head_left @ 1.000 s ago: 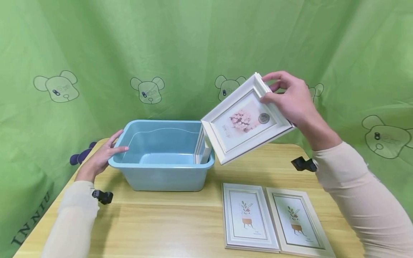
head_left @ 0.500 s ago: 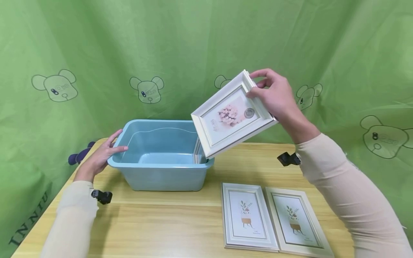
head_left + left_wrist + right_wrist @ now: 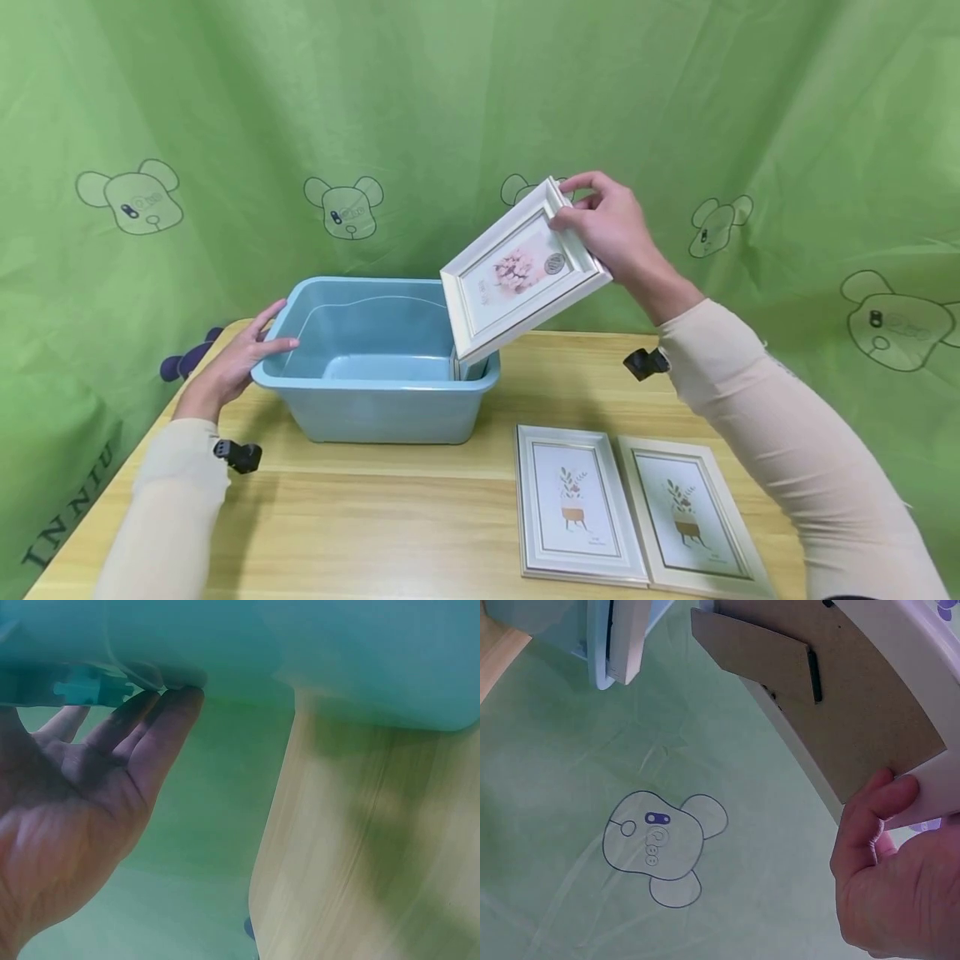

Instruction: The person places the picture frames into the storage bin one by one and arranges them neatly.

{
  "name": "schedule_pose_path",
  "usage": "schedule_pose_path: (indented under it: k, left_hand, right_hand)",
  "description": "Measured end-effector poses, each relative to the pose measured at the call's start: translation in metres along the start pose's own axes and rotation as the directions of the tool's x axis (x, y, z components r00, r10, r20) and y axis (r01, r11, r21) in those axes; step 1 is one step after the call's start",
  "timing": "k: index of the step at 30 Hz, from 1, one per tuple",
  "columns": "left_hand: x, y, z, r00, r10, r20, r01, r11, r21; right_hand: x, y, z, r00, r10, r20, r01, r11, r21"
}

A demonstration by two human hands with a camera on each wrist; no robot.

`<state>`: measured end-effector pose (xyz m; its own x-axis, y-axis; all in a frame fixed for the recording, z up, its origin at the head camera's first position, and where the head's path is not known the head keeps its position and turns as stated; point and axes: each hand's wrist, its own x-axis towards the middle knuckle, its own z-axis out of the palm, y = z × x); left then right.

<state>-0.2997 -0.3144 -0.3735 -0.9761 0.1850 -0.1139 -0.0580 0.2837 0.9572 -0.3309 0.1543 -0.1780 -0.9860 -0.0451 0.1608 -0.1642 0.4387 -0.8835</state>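
The white picture frame (image 3: 519, 272) is pinched at its upper right corner by the right hand (image 3: 611, 227), the thumb laid on the front moulding and the fingers (image 3: 874, 812) curled behind onto the brown backing board (image 3: 840, 712). It is held tilted in the air, its lower corner just above the right end of the blue plastic tub (image 3: 378, 367), where another frame (image 3: 456, 364) is already stood on edge against the inner wall. The left hand (image 3: 238, 357) is laid against the tub's left rim with fingers straight and relaxed, nothing being gripped; in the left wrist view the fingertips (image 3: 176, 701) are seen touching the underside of the rim. The held frame is judged to be stiff and fairly light, since it is carried by one corner with a single hand, but fragile if a glass or clear pane sits over the flower print; the smooth painted moulding may be slippery, so a hold across the rim, front and back, is to be preferred over pressure on the pane. The cardboard easel flap (image 3: 754, 656) at the back is judged weak and is better left untouched. Two further frames (image 3: 573, 504) (image 3: 690, 515) with plant prints are laid flat, side by side and touching, on the wooden table (image 3: 390, 533) nearer the camera. A green cloth with bear figures (image 3: 480, 100) is hung behind.
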Motion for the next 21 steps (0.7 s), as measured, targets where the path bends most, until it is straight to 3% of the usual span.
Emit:
schedule_pose_path:
  k: [11,21]
  left_hand:
    - [0.0,0.0,0.001,1.0,-0.001,0.004,0.001,1.0,-0.003]
    - [-0.001,0.0,0.001,1.0,0.003,0.01,-0.002,1.0,-0.024]
  right_hand:
    - [0.01,0.001,0.016,1.0,-0.006,0.03,0.006,1.0,-0.007]
    - [0.022,-0.001,0.032,1.0,0.006,0.022,-0.003,0.993,-0.119]
